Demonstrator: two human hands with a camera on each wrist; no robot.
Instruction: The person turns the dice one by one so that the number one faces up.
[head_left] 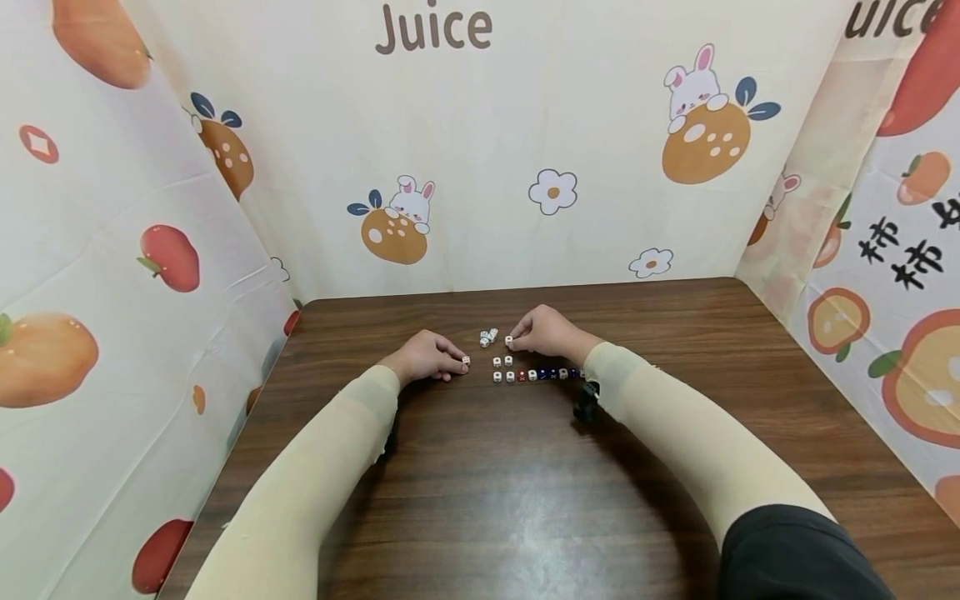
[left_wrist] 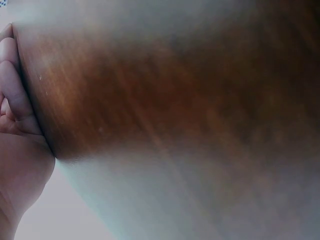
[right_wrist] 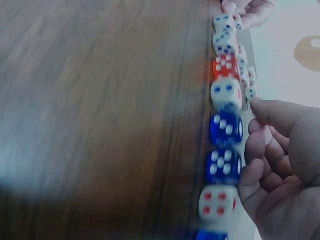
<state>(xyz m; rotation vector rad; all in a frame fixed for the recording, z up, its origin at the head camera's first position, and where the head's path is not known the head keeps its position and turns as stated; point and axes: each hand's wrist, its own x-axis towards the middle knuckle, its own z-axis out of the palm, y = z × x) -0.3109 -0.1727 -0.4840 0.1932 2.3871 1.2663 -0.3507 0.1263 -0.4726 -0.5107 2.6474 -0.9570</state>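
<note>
My left hand (head_left: 429, 357) rests low over the table and pinches a white die (head_left: 466, 360) between thumb and fingertips. To its right, my right hand (head_left: 551, 332) pinches another white die (head_left: 508, 341) at its fingertips. Below the right hand runs a straight row of dice: white ones, a red die (right_wrist: 226, 66) and blue dice (right_wrist: 223, 166). Two white dice (head_left: 508, 361) sit just behind the row's left end. In the left wrist view, only the edge of the left hand (left_wrist: 17, 100) shows, and its die is hidden.
A small cluster of white dice (head_left: 484, 342) lies between the hands, toward the back of the brown wooden table (head_left: 480, 483). Patterned cloth (head_left: 487, 133) hangs behind the table and along both sides. A black band (head_left: 587, 402) is on the right wrist.
</note>
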